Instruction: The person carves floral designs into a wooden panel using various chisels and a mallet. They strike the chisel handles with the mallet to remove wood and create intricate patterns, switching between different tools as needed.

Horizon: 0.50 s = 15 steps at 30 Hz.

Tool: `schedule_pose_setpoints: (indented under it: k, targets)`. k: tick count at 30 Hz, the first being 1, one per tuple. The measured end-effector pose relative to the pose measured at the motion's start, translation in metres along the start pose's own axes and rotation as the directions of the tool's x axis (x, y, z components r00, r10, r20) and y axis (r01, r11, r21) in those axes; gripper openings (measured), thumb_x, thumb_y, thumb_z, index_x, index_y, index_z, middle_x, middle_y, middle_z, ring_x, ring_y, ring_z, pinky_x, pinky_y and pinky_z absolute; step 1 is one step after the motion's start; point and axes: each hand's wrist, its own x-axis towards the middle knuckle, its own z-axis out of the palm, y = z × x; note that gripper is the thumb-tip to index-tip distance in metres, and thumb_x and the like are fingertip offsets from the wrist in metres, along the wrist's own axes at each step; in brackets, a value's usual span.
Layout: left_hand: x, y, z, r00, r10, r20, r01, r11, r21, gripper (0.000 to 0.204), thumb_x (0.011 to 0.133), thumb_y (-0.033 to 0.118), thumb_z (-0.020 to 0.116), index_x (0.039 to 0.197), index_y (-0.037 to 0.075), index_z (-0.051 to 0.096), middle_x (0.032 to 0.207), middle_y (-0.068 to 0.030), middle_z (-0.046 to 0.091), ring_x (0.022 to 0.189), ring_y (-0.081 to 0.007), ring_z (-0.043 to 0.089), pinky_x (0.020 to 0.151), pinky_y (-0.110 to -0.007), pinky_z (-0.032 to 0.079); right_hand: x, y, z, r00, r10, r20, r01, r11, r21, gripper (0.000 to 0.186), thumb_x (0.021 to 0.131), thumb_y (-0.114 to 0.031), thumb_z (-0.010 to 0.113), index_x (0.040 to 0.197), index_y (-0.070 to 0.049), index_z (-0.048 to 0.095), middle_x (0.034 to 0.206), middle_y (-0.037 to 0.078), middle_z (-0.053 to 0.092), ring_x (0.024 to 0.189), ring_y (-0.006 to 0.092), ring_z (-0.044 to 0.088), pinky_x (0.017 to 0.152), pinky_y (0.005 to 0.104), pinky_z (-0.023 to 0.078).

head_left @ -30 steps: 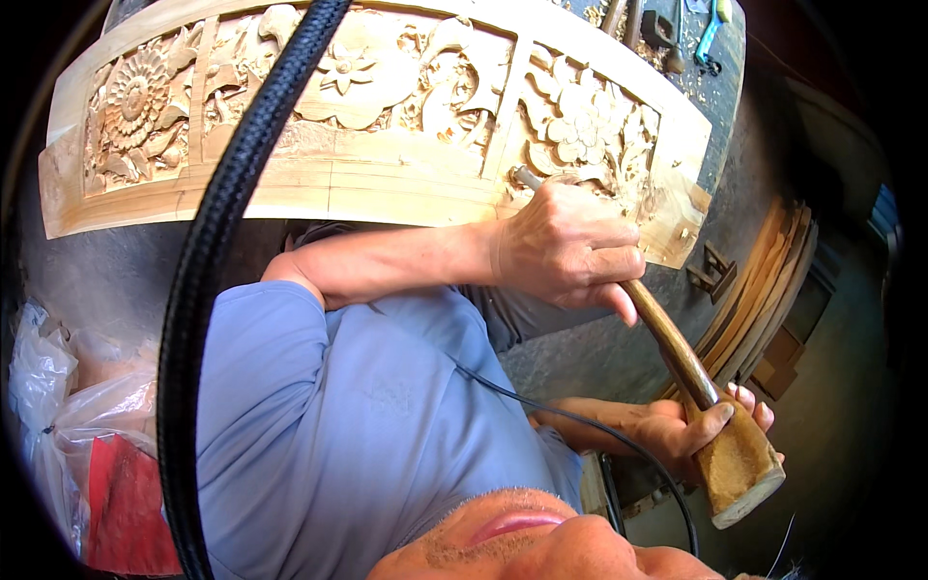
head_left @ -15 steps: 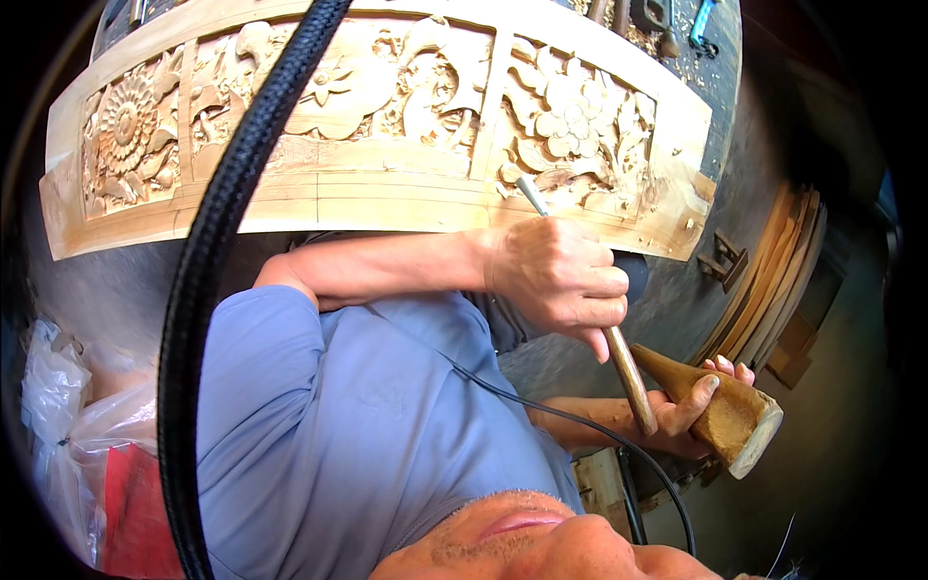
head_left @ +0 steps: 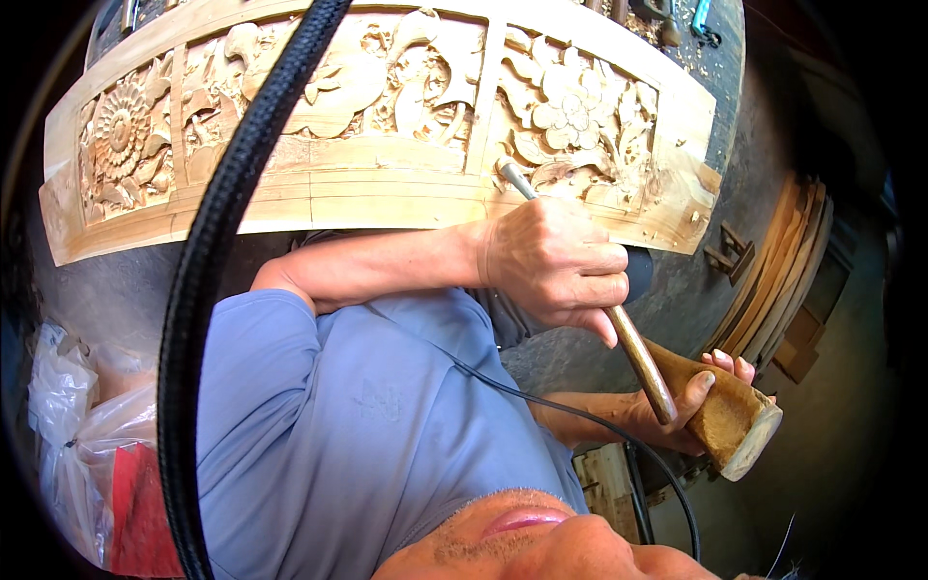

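My left hand [head_left: 561,263] is closed around a wood chisel [head_left: 640,362] with a brown handle. The chisel slants, its metal tip resting at the lower left corner of the right-hand flower section on a carved wooden panel [head_left: 387,198]. That panel is pale, slightly curved, and has flowers and leaves cut in relief. Lower right, my right hand [head_left: 691,401] grips a wooden mallet [head_left: 730,416] around its thick body, its narrower end pointing up and left. The chisel's butt end overlaps the right hand in view; I cannot tell whether they touch.
Wood shavings and tools [head_left: 662,19] lie on the dark bench behind the panel. Curved boards [head_left: 773,275] are stacked at the right, near a small wooden piece [head_left: 730,253]. Plastic bags [head_left: 72,416] sit at the left. A black braided cable [head_left: 224,203] crosses the view.
The chisel's tip has shifted slightly left and away from me along the panel, and its butt end lies a little further right. The mallet stays nearly in place.
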Motion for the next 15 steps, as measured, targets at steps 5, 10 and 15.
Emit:
schedule_pose_setpoints:
  k: [5,10,15]
  targets:
    - [0.001,0.001,0.001,0.999,-0.034,-0.004,0.034,0.999,-0.009,0.050,0.098,0.059,0.071,0.083,0.012,0.061,0.072,0.0004,0.047,0.054,-0.0154,0.052,0.046,-0.034,0.041,0.002,-0.001,0.001,0.997,-0.057,0.055,0.051,0.994,0.099,0.084,0.081,-0.008,0.074,0.153,0.010,0.036,0.109,0.026,0.066,0.082,0.0276,0.067,0.074,0.0390,0.055]
    - [0.004,0.003,0.002,0.996,-0.092,-0.012,0.093,0.996,0.017,0.050,0.095,0.059,0.072,0.078,0.015,0.056,0.072,-0.0005,0.044,0.056,-0.0178,0.053,0.048,-0.036,0.042,-0.002,0.009,-0.006,0.998,-0.051,0.033,0.050,0.998,0.046,0.078,0.081,-0.004,0.072,0.151,0.011,0.041,0.115,0.025,0.067,0.087,0.0263,0.069,0.074,0.0356,0.058]
    - [0.008,0.003,0.002,0.987,-0.152,-0.050,0.154,0.987,0.052,0.050,0.094,0.060,0.072,0.079,0.015,0.057,0.075,-0.0008,0.045,0.058,-0.0184,0.055,0.050,-0.037,0.044,-0.002,0.011,-0.006,1.000,-0.019,-0.023,0.020,0.997,0.079,0.075,0.079,-0.005,0.071,0.147,0.012,0.044,0.115,0.024,0.066,0.087,0.0264,0.070,0.076,0.0363,0.061]
